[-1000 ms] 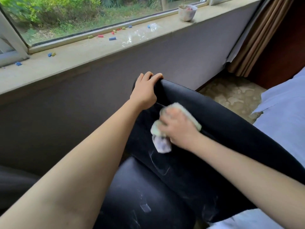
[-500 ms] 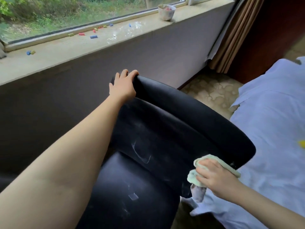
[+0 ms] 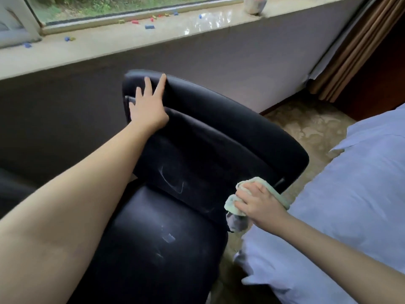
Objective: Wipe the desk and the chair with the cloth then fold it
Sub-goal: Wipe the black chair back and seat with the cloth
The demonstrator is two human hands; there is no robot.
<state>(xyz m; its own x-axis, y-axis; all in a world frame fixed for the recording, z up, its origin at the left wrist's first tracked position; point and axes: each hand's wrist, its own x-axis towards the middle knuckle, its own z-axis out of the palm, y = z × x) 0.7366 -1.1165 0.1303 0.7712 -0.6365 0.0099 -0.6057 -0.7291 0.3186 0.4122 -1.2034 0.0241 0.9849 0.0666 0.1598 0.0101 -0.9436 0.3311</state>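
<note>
the left hand lies flat with straight, spread fingers on the far top edge of the black chair back. the right hand grips a bunched pale green cloth, pressed to the near right edge of the chair back, with a greyish end hanging below the fist. the dark leather shows pale scuffs and streaks on the backrest, and worn patches on the seat. just right of the chair is a bed under a light blue sheet. mottled beige floor runs between them. beyond stands a grey wall under a stone window sill scattered with small coloured pieces and a pot. a brown curtain hangs far right.
</note>
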